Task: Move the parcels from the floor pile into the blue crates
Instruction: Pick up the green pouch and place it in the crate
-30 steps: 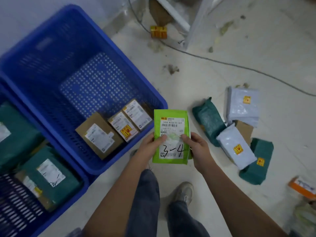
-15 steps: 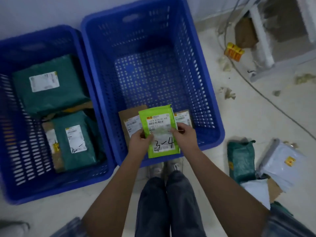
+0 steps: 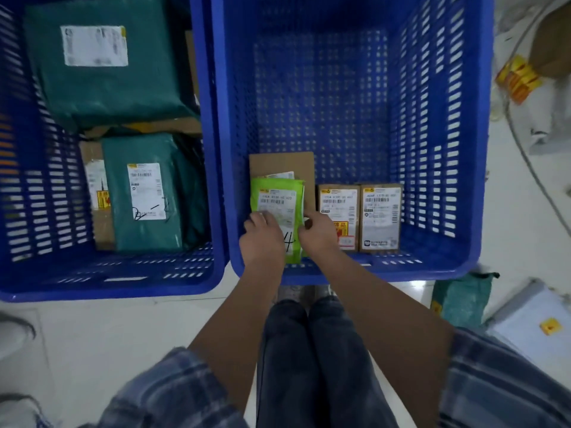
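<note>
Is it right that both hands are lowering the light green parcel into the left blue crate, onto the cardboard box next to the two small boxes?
Not quite: the head view shows the left hand and right hand holding the light green parcel inside the right blue crate, not the left one. It does sit over the cardboard box, beside the two small boxes.

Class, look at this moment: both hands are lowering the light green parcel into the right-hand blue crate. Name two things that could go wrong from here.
1. The light green parcel sits over the flat brown box and covers most of that box's label, so it may be hard to read later.
2. The right hand is close to the two small cardboard boxes; pulling out could nudge them out of line.
</note>
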Demonstrator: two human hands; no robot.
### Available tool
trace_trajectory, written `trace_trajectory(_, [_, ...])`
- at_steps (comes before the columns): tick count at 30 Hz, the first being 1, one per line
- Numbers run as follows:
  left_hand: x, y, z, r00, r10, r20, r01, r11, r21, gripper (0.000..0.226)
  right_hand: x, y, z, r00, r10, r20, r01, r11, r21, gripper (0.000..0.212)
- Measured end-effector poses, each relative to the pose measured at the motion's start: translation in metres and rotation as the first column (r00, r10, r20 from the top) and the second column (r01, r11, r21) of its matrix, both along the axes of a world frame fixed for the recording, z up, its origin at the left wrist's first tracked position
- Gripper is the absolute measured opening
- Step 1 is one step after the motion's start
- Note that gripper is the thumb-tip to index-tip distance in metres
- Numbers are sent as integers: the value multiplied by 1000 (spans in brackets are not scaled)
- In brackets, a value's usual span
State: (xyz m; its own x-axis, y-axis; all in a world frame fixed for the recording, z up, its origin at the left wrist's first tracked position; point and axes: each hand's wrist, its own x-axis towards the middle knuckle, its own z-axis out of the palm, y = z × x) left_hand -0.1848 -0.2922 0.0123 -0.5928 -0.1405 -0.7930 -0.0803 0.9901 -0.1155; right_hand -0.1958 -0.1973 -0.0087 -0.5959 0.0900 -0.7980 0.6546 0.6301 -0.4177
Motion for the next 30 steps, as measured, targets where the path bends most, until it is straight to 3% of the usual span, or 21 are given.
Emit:
trace_trajectory(2, [-1, 1, -1, 997, 22, 75, -22, 1000, 2, 46, -1, -1, 1, 999, 27, -35, -27, 999, -26, 35])
trace_trajectory(4, [2, 1, -1, 991, 35, 132, -40, 999, 34, 45, -3, -3, 2, 998, 50, -47, -50, 999, 5, 34])
trace_trajectory(8, [7, -3, -2, 974, -15, 225, 0, 998, 66, 46, -10, -1, 3, 994, 47, 103, -72, 963, 258, 23])
trace_trajectory(10, [6, -5, -1, 959, 1, 282, -24, 997, 79, 38, -9, 4, 7, 982, -71, 177, 28, 972, 234, 4])
trace_trajectory(12, [6, -6, 2, 943, 19, 332, -51, 995, 86, 34, 2, 12, 12, 959, -232, 166, 216, 970, 109, 20])
trace_trajectory(14, [7, -5, 8, 941, 19, 337, -51, 995, 86, 30, 19, 26, 28, 929, -364, 60, 364, 931, 13, 20])
trace_trajectory(17, [7, 2, 24, 973, 3, 232, -26, 995, 95, 28, 48, 57, 56, 853, -506, -124, 512, 859, 19, 16])
trace_trajectory(19, [5, 14, 40, 993, -63, 101, 50, 991, 128, 27, 68, 82, 72, 764, -623, -168, 637, 769, 46, 22])
trace_trajectory(21, [3, 32, 53, 997, -81, -2, 80, 977, 199, 26, 88, 108, 82, 679, -724, -122, 734, 675, 79, 24])
trace_trajectory(25, [5, 83, 63, 988, -44, -150, 93, 937, 337, 23, 139, 154, 86, 475, -878, 53, 870, 478, 123, 5])
trace_trajectory(30, [33, 155, 64, 926, -239, -293, 357, 808, 468, 19, 210, 192, 83, 376, -914, 151, 911, 394, 118, 6])
